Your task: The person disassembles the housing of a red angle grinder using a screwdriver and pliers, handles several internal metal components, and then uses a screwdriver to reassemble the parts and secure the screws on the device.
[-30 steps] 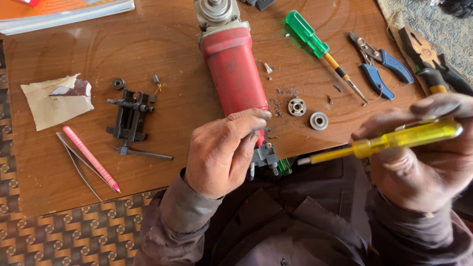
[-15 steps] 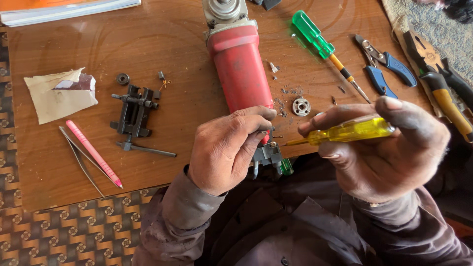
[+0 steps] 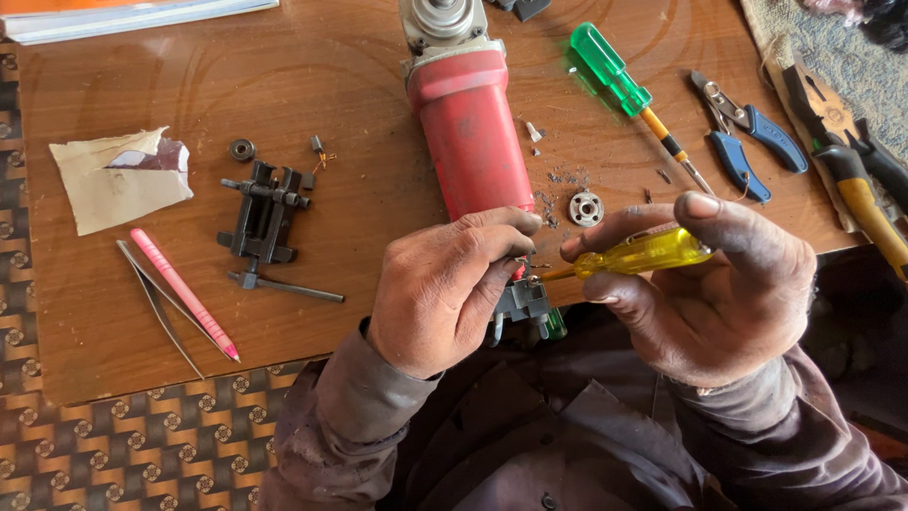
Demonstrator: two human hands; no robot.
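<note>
Now our right hand [image 3: 719, 293] has swung in from the right edge, and the yellow screwdriver [image 3: 643, 255] pinched in its fingers has its tip at the small dark switch part [image 3: 522, 301], bottom centre. A second ago the tip hung clear of it. Our left hand [image 3: 445, 289] grips that part at the tail of the red grinder [image 3: 468, 132], fingers closed. Tip probably seated in a screw; our fingers hide it. Green screwdriver [image 3: 615, 76] lies untouched, upper right.
</note>
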